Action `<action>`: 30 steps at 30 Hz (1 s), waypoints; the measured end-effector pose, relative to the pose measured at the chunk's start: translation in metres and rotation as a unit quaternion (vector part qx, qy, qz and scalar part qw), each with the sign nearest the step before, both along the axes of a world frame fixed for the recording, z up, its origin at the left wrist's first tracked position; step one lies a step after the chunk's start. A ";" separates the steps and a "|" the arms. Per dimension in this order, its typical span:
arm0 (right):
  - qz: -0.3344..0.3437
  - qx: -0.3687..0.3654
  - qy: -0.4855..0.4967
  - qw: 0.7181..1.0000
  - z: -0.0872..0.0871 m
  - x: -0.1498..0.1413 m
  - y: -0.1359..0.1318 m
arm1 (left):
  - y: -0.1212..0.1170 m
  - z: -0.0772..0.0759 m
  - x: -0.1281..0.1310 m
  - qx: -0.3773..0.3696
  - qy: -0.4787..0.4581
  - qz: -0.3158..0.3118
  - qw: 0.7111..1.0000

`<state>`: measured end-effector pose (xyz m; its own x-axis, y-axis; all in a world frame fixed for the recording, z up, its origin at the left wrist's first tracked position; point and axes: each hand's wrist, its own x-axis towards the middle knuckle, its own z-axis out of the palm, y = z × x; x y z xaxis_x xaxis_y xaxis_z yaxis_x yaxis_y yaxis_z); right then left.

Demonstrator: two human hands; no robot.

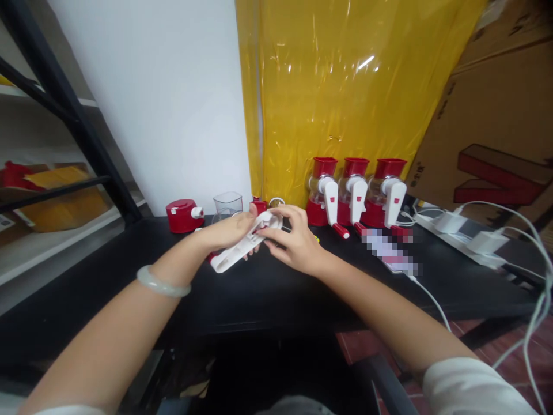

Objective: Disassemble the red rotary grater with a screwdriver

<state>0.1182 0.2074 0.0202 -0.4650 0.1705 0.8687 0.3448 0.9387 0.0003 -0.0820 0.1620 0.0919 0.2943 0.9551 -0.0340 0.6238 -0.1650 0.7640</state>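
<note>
Over the black table, my left hand (233, 229) is closed around a white crank handle (237, 253), whose hollow underside faces me. My right hand (298, 245) grips the same handle at its upper end, with a finger and thumb pressed into the hollow. A small red part shows at the fingertips, too small to name. Behind my hands stand a clear plastic hopper (228, 202), a red part (259, 204) and a round metal-looking drum (276, 202), all partly hidden. Left of them sits a red grater base (184, 217) with a white knob.
Three assembled red-and-white rotary graters (356, 193) stand at the back right, cranks facing forward. A phone (389, 251) with a cable lies before them. Farther right is a power strip (464, 236) with chargers. A large cardboard box (488, 115) and yellow sheeting (345, 86) rise behind.
</note>
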 end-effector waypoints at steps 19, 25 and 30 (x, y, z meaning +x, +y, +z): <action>-0.006 0.036 -0.149 0.988 -0.019 0.029 0.049 | 0.034 -0.056 0.015 -0.086 -0.074 -0.121 0.986; 0.044 -0.082 -0.115 0.989 -0.034 0.033 0.052 | 0.038 -0.065 0.011 -0.008 -0.001 -0.117 0.993; 0.075 -0.128 -0.102 0.984 -0.034 0.035 0.047 | 0.041 -0.071 0.012 0.013 -0.009 -0.120 0.993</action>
<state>0.1528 0.2549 -0.0141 -0.6622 0.2886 0.6915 0.2202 0.9571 -0.1885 -0.0699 0.2029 0.0206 0.5135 0.8581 -0.0021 0.5498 -0.3271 0.7686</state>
